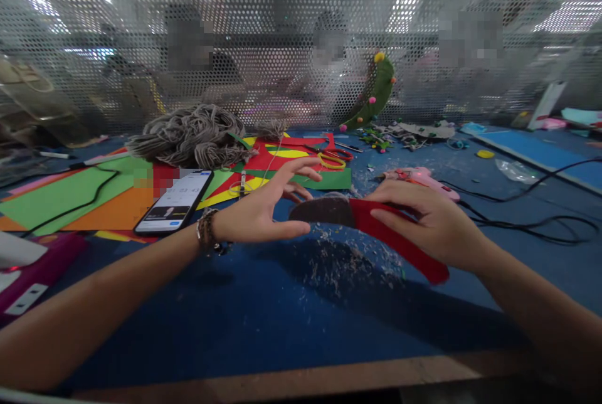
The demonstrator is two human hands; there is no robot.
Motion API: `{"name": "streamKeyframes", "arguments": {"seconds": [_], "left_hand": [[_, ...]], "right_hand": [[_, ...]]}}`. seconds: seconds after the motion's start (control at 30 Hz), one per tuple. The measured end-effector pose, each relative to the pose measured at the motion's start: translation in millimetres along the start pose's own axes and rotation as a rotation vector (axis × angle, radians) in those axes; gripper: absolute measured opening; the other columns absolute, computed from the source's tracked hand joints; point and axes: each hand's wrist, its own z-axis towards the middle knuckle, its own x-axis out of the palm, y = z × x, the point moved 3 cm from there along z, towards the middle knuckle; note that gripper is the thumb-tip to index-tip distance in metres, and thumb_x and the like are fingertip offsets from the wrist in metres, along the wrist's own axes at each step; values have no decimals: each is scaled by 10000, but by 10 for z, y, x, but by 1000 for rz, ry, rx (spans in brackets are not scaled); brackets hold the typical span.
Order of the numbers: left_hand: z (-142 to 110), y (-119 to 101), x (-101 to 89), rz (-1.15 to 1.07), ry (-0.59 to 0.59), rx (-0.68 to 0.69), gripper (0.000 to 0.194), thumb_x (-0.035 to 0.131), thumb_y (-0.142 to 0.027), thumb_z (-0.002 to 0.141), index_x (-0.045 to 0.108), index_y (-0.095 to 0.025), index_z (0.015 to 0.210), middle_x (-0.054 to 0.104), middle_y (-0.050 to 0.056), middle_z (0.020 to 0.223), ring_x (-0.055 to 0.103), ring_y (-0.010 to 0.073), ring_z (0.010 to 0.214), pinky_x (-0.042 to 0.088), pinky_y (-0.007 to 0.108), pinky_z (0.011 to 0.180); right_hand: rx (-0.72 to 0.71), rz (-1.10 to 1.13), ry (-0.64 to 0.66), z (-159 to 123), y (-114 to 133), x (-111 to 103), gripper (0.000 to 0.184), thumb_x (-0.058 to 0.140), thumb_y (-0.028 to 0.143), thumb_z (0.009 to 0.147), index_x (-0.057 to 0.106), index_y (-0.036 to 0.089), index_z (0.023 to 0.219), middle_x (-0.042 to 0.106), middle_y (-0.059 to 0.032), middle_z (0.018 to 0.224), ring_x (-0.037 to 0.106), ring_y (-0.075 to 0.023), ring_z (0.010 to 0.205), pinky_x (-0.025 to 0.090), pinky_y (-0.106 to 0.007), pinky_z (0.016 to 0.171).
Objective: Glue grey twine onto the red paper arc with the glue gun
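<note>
My right hand (430,219) grips a curved red felt piece (404,247) whose left end is covered in grey-brown yarn (322,209); it is held just above the blue table (244,322). My left hand (263,206) hovers at the yarn-covered end with its fingers spread apart, thumb below and fingers above, holding nothing. A beaded bracelet sits on my left wrist. Small fibre scraps (348,260) lie scattered on the table under the piece.
A phone (175,202) lies on coloured felt sheets (70,200) at left, beside a pile of grey yarn (195,134). Yellow-handled scissors (332,158), a pink glue gun (418,177) with black cables (527,219), and a green felt cactus (376,93) stand beyond. People sit behind a perforated screen.
</note>
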Motion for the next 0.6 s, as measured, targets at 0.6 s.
{"name": "streamKeyframes", "arguments": {"seconds": [0.6], "left_hand": [[-70, 128, 317, 752, 256, 439, 262, 412, -278, 955, 564, -183, 764, 645, -17, 716, 550, 118, 647, 356, 250, 595]], "right_hand": [[-566, -533, 244, -167, -85, 313, 240, 429, 238, 899, 645, 172, 983, 686, -50, 832, 610, -130, 709, 461, -241, 617]]}}
